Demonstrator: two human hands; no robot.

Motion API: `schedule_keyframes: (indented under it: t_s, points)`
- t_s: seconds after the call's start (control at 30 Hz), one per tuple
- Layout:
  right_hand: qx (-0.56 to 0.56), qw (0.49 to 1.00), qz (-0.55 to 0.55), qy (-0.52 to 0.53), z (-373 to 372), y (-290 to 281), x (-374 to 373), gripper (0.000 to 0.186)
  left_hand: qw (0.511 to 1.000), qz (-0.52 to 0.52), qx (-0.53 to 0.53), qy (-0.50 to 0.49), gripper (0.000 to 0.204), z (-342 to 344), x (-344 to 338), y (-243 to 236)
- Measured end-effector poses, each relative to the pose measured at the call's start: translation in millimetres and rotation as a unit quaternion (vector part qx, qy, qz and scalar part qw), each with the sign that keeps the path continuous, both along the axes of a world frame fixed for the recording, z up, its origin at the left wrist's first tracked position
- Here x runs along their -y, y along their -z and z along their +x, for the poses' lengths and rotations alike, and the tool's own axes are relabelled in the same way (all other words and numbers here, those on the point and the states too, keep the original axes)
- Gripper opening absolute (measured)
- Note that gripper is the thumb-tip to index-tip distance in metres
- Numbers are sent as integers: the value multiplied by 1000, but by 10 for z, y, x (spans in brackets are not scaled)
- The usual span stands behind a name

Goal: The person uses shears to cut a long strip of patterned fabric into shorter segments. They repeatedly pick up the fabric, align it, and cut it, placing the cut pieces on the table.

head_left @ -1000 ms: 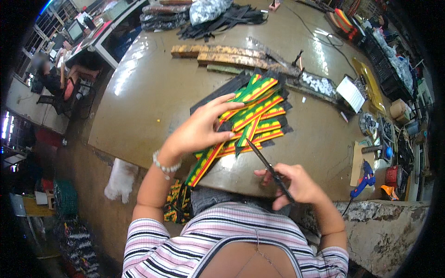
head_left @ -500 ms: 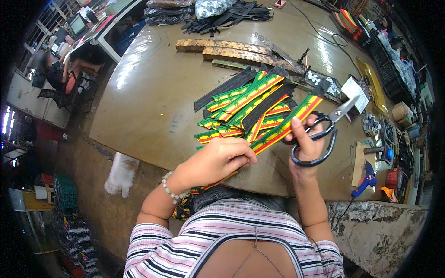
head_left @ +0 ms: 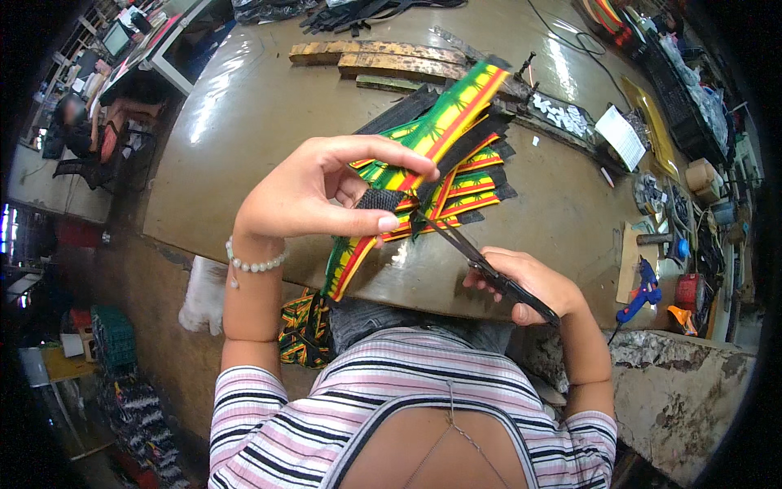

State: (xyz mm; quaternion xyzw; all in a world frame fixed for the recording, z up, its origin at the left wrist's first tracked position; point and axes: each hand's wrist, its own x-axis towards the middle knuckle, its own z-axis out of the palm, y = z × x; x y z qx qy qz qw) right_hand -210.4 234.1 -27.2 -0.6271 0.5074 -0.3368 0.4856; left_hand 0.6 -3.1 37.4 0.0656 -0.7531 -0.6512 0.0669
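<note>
My left hand (head_left: 300,195), with a beaded bracelet at the wrist, pinches a green, yellow and red patterned strap (head_left: 461,104) and a piece of black woven webbing (head_left: 377,198) between thumb and fingers. My right hand (head_left: 528,284) grips black-handled scissors (head_left: 471,255), whose blades point up-left to the strap just right of my left thumb; whether they touch it is unclear. Under and beyond my hands lies an overlapping pile of similar straps (head_left: 476,181) with black ends.
Table (head_left: 204,179) holds wooden bars (head_left: 383,53), black straps (head_left: 358,15), a white paper pad (head_left: 621,134), black crate (head_left: 684,110) and blue glue gun (head_left: 642,285). Below are a white furry thing (head_left: 201,297) and bundled patterned straps (head_left: 303,326). A seated person (head_left: 73,126) is at left.
The strap my hands held up at the right is now in my left hand, which has risen and moved left. The scissors have turned, their blades now pointing up-left to it.
</note>
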Motion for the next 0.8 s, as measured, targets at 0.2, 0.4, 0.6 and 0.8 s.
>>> schedule_keyframes:
  t_s: [0.2,0.4,0.6,0.8]
  points:
    - [-96,994,7,-43,-90,-170,74,73,989,-66,14,132,46,-197,-69,76]
    - [-96,994,27,-47,-90,-290,94,72,985,-41,62,153,51,-260,-68,122]
    - [-156,987,-16,-27,-105,-339,76,72,984,-13,90,156,54,-267,-65,153]
    - [-142,990,14,14,-128,-399,118,65,982,3,75,173,53,-280,-50,173]
